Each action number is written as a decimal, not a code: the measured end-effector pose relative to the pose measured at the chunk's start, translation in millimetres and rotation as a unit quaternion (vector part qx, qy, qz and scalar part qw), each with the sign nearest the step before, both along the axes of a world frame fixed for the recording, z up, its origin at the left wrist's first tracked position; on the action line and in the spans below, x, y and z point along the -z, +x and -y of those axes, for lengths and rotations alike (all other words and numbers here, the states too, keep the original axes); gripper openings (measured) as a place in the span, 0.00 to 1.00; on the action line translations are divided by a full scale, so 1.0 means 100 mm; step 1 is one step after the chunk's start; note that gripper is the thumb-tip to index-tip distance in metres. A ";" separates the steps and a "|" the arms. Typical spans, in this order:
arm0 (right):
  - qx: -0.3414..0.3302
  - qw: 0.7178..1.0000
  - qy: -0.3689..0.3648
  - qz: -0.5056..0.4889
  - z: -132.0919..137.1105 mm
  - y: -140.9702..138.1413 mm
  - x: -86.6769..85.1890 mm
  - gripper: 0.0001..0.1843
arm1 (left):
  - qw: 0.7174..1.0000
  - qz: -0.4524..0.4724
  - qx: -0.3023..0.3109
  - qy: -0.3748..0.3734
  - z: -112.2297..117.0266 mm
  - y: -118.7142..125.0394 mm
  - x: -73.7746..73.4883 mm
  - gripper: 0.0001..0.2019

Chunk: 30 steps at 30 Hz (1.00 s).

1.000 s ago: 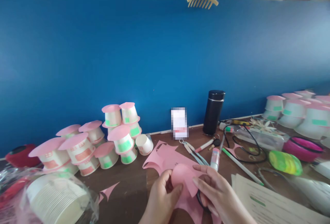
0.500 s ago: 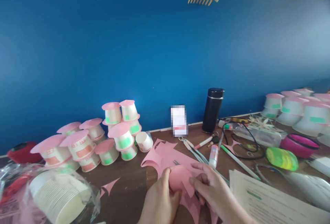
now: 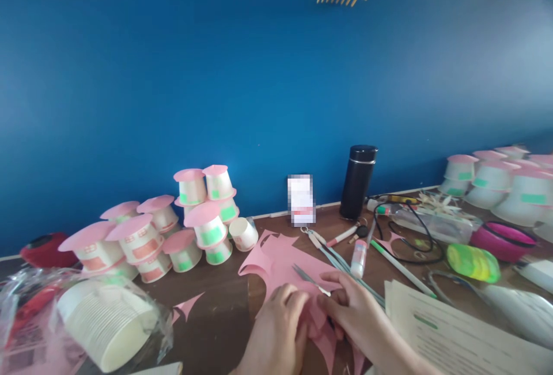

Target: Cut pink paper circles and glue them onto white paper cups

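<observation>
My left hand is closed on a pink paper piece, its fingers bent over the near part of it. Close beside it, my right hand is closed around the scissors, whose handle is mostly hidden by the fingers. The scissors' metal blades point up and to the left from that hand, above more pink paper with curved cut edges on the table. Pink offcuts hang or lie just below the hands.
At left stand several paper cups with pink discs; a bagged stack of cups lies nearer. Rightward are a black bottle, a glue stick, printed sheets and a green tape roll. A blue partition rises behind.
My left hand has turned over the pink piece, covering more of it. The scissor blades, mostly behind the paper before, now show along their length. The view has shifted slightly.
</observation>
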State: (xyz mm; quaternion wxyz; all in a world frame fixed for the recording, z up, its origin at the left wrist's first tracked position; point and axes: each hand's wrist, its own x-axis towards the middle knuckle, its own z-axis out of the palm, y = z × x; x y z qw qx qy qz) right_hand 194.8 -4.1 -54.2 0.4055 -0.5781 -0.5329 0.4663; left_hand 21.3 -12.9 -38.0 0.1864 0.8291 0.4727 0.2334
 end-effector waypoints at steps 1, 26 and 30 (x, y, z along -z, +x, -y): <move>0.000 1.000 -0.002 0.005 0.00 0.00 0.00 0.17 | 1.000 -0.005 0.009 -0.014 0.01 0.00 0.01 0.16; 0.203 0.923 0.092 0.314 -0.23 0.73 -0.31 0.22 | 0.997 0.052 -0.057 -0.004 -0.08 0.04 0.10 0.08; 0.222 0.908 0.032 0.355 -0.36 0.91 -0.27 0.33 | 0.996 0.071 -0.047 -0.016 -0.07 0.03 0.07 0.08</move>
